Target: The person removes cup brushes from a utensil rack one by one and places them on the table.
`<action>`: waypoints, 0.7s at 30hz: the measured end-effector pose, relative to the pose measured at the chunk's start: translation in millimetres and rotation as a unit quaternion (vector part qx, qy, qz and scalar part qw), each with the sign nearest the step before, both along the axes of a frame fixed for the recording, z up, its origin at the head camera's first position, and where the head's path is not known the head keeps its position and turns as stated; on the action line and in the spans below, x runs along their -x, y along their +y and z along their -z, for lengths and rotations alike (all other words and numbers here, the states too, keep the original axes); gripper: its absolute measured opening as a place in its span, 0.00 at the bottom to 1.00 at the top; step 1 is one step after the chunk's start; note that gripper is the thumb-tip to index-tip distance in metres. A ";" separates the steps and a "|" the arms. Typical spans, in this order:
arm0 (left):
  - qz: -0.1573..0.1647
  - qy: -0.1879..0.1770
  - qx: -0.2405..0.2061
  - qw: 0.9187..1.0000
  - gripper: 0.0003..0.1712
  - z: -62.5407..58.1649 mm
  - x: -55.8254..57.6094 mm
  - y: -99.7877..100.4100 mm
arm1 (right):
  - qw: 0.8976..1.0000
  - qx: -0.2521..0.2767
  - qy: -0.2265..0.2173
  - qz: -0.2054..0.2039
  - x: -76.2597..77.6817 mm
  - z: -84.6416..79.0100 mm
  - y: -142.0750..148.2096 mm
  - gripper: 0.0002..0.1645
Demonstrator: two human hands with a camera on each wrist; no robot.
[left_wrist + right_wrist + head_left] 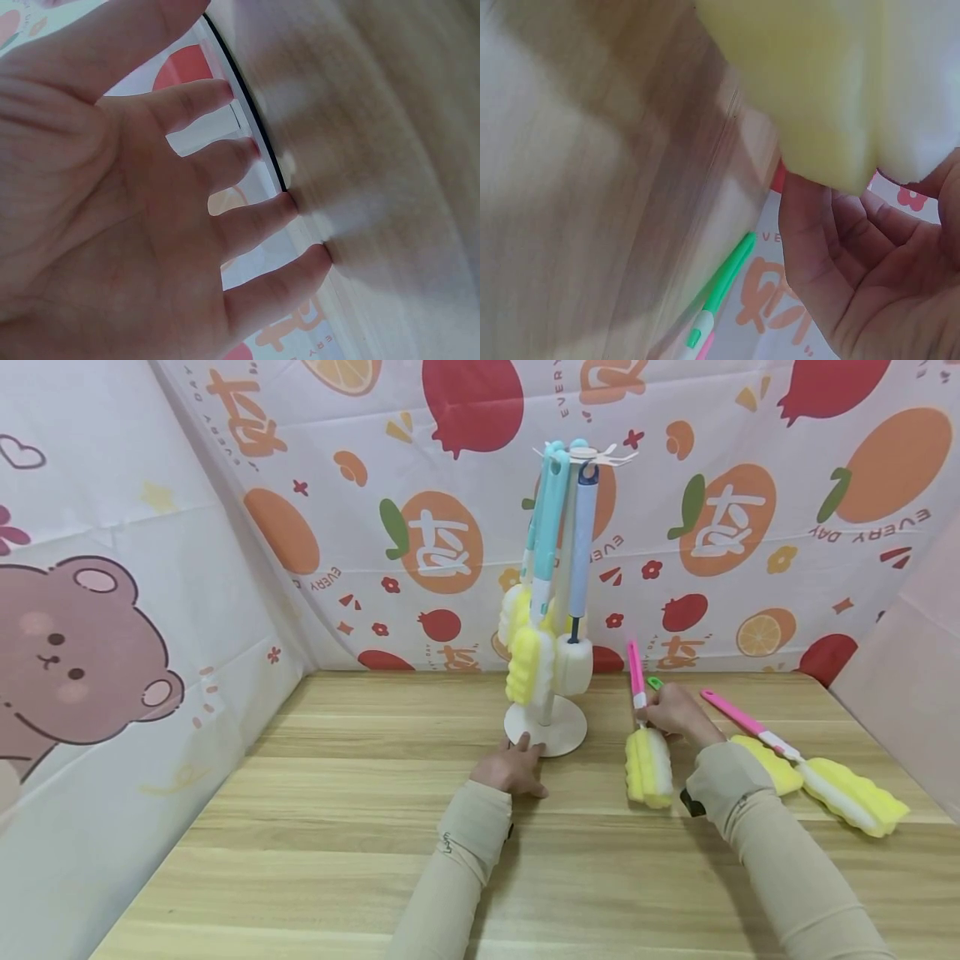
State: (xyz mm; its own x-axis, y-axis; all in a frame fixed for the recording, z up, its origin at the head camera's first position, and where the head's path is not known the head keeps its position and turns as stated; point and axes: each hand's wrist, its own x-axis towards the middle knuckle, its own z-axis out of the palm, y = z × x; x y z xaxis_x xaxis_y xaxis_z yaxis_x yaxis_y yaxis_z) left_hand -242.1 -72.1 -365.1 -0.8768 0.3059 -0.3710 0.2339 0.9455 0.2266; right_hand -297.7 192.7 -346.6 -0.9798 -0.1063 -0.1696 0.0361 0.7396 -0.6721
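Note:
A white rack stands upright on a round base (568, 735). My left hand (512, 768) rests at the base's near edge, fingers spread and fingertips right at the rim and tabletop in the left wrist view. My right hand (678, 712) holds a pink-handled sponge brush (649, 768) near its neck, the yellow and white sponge toward me and the handle pointing away. In the right wrist view the sponge hides part of the fingers. From the rack hang teal-handled brushes (551, 527) with yellow sponges and a pale blue-handled brush (582, 543) with a white sponge.
On the wooden table (315, 860), right of the right hand, lies another pink-handled brush (847, 793). A green-handled brush (724, 281) lies beside it, partly behind the right hand in the head view. Printed cloth (337, 568) closes off the back and sides.

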 end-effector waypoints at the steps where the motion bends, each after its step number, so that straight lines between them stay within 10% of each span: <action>1: 0.000 0.000 0.000 1.000 0.42 0.1 0.0 0.1 | 1.000 -0.002 -0.001 0.000 0.1 0.8 0.1 0.12; 21: -0.007 -0.005 -0.004 1.000 0.42 -0.2 0.2 1.2 | 0.999 0.022 -0.032 -0.001 -2.2 12.6 -0.7 0.12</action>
State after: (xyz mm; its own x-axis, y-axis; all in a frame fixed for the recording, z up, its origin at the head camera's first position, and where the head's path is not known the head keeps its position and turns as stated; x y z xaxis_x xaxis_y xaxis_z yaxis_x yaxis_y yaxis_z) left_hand -242.2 -70.9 -364.9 -0.8772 0.2959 -0.3780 0.2176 0.9470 0.2363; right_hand -295.5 192.0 -359.2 -0.9669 -0.1162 -0.2272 0.0793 0.7094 -0.7003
